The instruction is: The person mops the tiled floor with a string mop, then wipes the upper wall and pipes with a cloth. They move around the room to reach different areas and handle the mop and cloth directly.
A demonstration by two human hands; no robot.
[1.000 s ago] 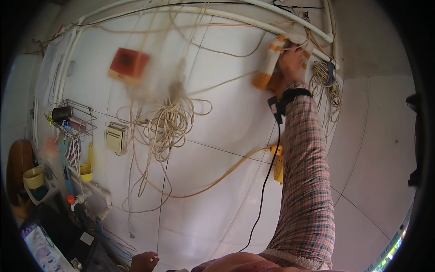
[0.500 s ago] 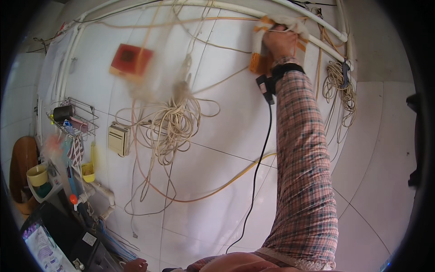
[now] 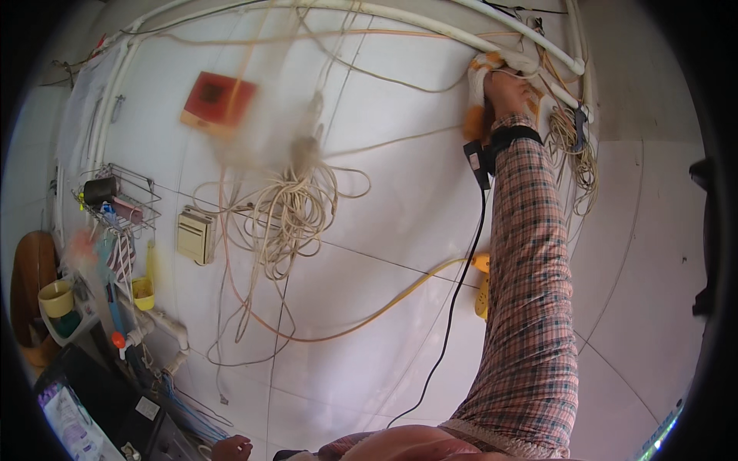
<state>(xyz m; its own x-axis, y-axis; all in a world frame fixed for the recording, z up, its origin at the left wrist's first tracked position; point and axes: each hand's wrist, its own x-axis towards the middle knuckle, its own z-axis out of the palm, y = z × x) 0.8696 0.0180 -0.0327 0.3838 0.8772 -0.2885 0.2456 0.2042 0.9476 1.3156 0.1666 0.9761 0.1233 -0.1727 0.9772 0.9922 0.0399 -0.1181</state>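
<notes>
My right hand (image 3: 507, 92) is raised to the upper right of the head view, its arm in a plaid sleeve. Its fingers close over a white and orange cloth (image 3: 477, 83), pressed against the white tiled wall (image 3: 407, 184) just below a white pipe (image 3: 415, 27). A black strap (image 3: 515, 137) circles that wrist, and a small black box (image 3: 477, 160) with a black cable hangs beside it. Low at the bottom edge, my left hand (image 3: 232, 448) shows only in part. Its fingers are curled, with nothing visible in them.
Coiled beige cables (image 3: 296, 215) hang mid-wall beside a blurred red box (image 3: 217, 100) and a beige switch (image 3: 196, 234). More coiled cable (image 3: 573, 154) hangs right of the cloth. A yellow power strip (image 3: 482, 296) shows beside the sleeve. A wire rack (image 3: 134, 196) is at left.
My right hand and the cloth have moved right along the wall, nearer the hanging cable coil. The yellow power strip has come into view beside the sleeve. My left hand stays low.
</notes>
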